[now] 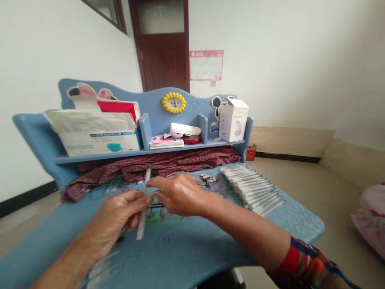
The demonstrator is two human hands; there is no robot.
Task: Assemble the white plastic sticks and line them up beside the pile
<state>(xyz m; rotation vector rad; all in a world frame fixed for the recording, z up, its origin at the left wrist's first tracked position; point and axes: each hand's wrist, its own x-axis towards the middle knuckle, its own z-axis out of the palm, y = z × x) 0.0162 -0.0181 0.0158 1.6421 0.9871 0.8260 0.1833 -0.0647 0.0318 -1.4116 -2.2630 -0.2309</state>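
Note:
My left hand (120, 210) is closed around a narrow translucent plastic sleeve (142, 226), which stands nearly upright over the desk. My right hand (180, 194) reaches in from the right, its index fingertip and thumb at the sleeve's edge just above my left fingers. Whether a thin item also lies between the right fingers is hard to see. Below my left wrist are several loose clear sleeves (102, 267), partly hidden. Beyond my right forearm lies a neat row of slim pen-like sticks in clear sleeves (252, 188), dark at their ends.
Small black and grey pieces (207, 180) lie behind my right hand. A red checked cloth (168, 162) runs along the back of the blue desk (180, 249). The shelf above holds a mask box (99, 140), booklets (165, 143), a red tin (191, 139) and a white box (233, 122).

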